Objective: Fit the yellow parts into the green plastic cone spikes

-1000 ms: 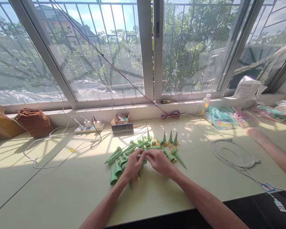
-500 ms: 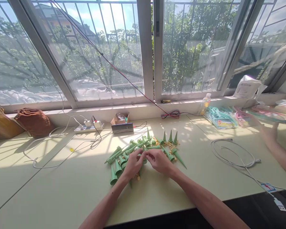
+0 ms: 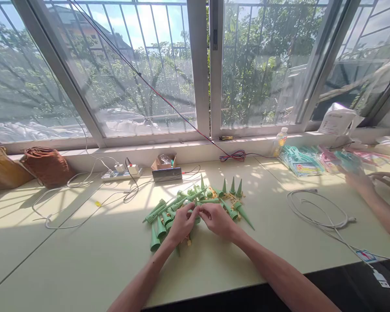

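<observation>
My left hand (image 3: 181,225) and my right hand (image 3: 218,220) meet fingertip to fingertip over a heap of green plastic cone spikes (image 3: 169,212) on the pale table (image 3: 84,260). Both are pinched together on one small green piece between them, which is mostly hidden by the fingers. Small tan parts (image 3: 229,197) lie mixed in with the spikes. Three spikes (image 3: 232,186) stand upright at the far side of the heap.
A power strip (image 3: 121,174) with white cables, a small cardboard box (image 3: 164,162) and a dark phone (image 3: 167,174) lie behind the heap. A white cable coil (image 3: 315,208) lies right. Another person's hands (image 3: 360,180) handle coloured packets (image 3: 300,160) at far right. Brown bags (image 3: 45,164) sit left.
My hands have stayed in place over the spikes. The other person's hands at far right have moved about among the coloured packets.
</observation>
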The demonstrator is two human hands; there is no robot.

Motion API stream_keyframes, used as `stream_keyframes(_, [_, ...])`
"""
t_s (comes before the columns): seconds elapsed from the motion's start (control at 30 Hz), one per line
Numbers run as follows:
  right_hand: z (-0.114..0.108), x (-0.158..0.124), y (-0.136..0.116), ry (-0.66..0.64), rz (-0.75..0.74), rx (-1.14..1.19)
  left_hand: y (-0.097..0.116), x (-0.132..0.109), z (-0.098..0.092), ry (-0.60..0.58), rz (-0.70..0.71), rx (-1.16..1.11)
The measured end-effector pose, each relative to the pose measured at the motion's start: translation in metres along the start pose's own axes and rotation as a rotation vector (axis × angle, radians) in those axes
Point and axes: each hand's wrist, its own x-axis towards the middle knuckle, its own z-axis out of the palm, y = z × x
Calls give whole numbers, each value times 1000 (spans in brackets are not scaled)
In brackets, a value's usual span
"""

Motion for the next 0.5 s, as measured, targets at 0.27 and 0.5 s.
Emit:
stream_keyframes(0.27, [-1, 0, 0, -4, 0, 4, -3, 0, 0, -4, 5, 13])
stream_keyframes(0.5, [-1, 0, -1, -3, 5, 17, -5, 0, 1, -8, 7, 14])
